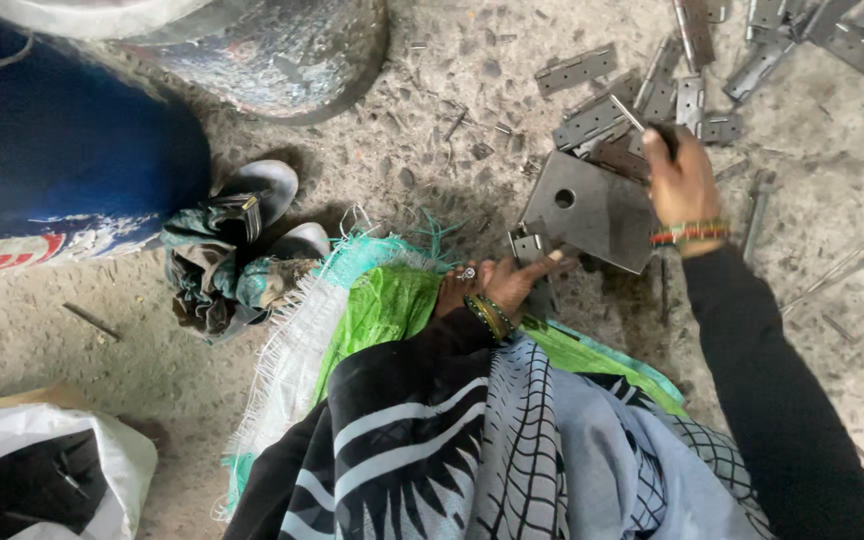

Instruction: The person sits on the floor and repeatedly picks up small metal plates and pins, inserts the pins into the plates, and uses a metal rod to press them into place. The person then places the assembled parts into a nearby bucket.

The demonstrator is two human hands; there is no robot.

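My left hand [497, 283], with a ring and bangles, rests by the near corner of a dark square metal plate with a round hole [588, 210], pinching a small metal hinge [529, 246]. My right hand [682, 180], wearing bead bracelets, reaches past the plate's far corner into a heap of grey metal hinges [642, 105] and closes on a thin rod-like piece there. What exactly the fingers hold is partly hidden.
More hinges [832, 35] lie scattered top right on the gritty floor. A green woven sack [382, 305] lies under my lap. A bundle of cloth and shoes [237, 250], a blue garment [62, 150], a round metal drum [282, 50] and a white bag [42, 460] sit left.
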